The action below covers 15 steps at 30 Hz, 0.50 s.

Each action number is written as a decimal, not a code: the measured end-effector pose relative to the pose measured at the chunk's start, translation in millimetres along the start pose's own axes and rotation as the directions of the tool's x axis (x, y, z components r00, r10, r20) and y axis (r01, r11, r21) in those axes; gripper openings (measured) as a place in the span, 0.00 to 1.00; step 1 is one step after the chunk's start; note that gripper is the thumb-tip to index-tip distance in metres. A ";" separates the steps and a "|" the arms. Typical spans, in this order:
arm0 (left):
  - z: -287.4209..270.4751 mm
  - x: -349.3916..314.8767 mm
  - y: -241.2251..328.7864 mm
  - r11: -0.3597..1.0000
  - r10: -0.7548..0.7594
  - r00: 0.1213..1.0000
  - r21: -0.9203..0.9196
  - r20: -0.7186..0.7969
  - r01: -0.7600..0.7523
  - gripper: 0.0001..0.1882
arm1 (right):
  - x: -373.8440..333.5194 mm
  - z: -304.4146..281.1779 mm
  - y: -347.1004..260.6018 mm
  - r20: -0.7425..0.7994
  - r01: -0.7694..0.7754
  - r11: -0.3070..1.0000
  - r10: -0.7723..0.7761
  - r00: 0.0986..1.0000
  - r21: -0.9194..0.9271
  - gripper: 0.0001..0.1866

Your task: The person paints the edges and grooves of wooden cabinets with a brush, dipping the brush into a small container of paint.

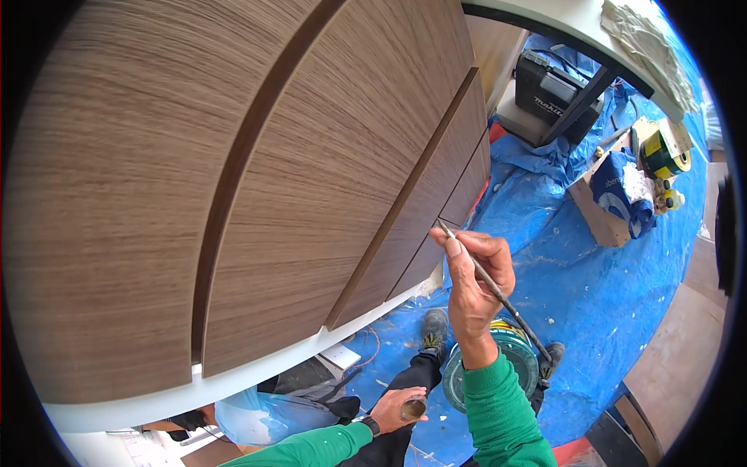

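My right hand (481, 284) pinches a thin paintbrush (498, 294) between thumb and fingers. Its narrow tip is at the lower seams of the brown wood-grain panels (311, 171); whether it touches them I cannot tell. Lower down, my left hand (391, 412) is closed around a small cup (413, 408). Brownish stuff shows in the cup's mouth. Beneath my right forearm stands a green lidded bucket (498, 358), partly hidden by that arm.
Blue plastic sheeting (576, 288) covers the floor. Further off are a black tool case (548, 93), a blue bag (622, 187) and a green-yellow tin (665, 152) beside a board. A white ledge (264, 370) runs along the panels. Clear plastic (257, 416) lies lower left.
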State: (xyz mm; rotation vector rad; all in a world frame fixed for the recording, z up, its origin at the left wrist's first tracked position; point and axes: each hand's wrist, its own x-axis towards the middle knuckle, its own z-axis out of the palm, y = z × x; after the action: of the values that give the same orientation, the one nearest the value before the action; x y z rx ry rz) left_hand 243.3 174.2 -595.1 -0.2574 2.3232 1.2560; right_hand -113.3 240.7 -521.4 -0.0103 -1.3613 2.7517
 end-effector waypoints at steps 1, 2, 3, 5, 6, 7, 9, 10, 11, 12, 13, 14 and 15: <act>2.3 1.9 0.1 1.000 0.000 1.000 0.019 -0.002 0.000 0.37 | 2.4 0.5 7.0 0.002 0.005 1.000 -0.005 1.000 0.006 0.06; 4.2 3.2 -0.5 0.999 0.000 1.000 0.041 -0.004 0.000 0.37 | 4.3 0.9 14.5 0.004 0.009 1.000 -0.009 1.000 0.013 0.06; 4.6 5.0 -1.6 0.998 0.000 1.000 0.062 -0.008 0.000 0.36 | 5.8 1.6 21.2 0.007 0.014 1.000 -0.014 1.000 0.021 0.06; 6.6 4.1 -6.7 0.996 -0.006 1.000 0.090 0.030 0.004 0.36 | 7.7 3.1 32.6 0.006 0.026 1.000 -0.026 1.000 0.015 0.06; 7.3 3.8 -7.5 0.995 -0.012 0.999 0.101 0.036 0.008 0.36 | 8.4 4.2 37.7 0.007 0.032 0.999 -0.032 0.999 0.012 0.06; 7.7 3.8 -8.4 0.994 -0.017 0.999 0.111 0.043 0.012 0.36 | 9.4 6.3 42.6 0.002 0.045 0.999 -0.045 0.999 0.015 0.06; 10.8 3.3 -12.3 0.993 -0.017 0.999 0.122 0.048 0.011 0.35 | 12.3 11.0 49.4 -0.009 0.077 0.997 -0.077 0.997 0.018 0.06; 12.6 3.1 -13.8 0.991 -0.010 0.999 0.132 0.035 0.005 0.35 | 12.6 12.7 50.3 -0.008 0.052 0.997 -0.052 0.999 0.062 0.07; 14.3 2.6 -15.9 0.990 -0.002 1.000 0.143 0.023 -0.001 0.36 | 13.9 13.6 53.9 -0.010 0.068 0.996 -0.068 0.998 0.049 0.07; 15.0 1.2 -18.0 0.989 0.001 1.000 0.148 0.027 -0.005 0.35 | 15.9 14.5 58.6 -0.012 0.084 0.996 -0.084 0.996 0.035 0.07; 16.0 0.5 -20.2 0.989 0.000 1.000 0.149 0.028 -0.004 0.35 | 18.2 15.0 61.9 -0.014 0.100 0.995 -0.100 0.995 0.022 0.07; 16.5 -0.2 -20.7 0.989 -0.003 1.000 0.150 0.028 -0.001 0.35 | 20.2 15.6 63.3 -0.021 0.096 0.995 -0.095 0.995 0.029 0.07; 16.9 -0.9 -21.2 0.989 -0.006 1.000 0.150 0.028 0.002 0.35 | 22.3 16.0 63.7 -0.027 0.092 0.995 -0.091 0.995 0.035 0.08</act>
State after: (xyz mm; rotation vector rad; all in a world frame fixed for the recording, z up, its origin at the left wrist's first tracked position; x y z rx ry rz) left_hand 257.7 176.2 -618.0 -0.1920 2.3773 1.0690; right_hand -140.0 191.0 -561.7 0.0182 -1.2720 2.6909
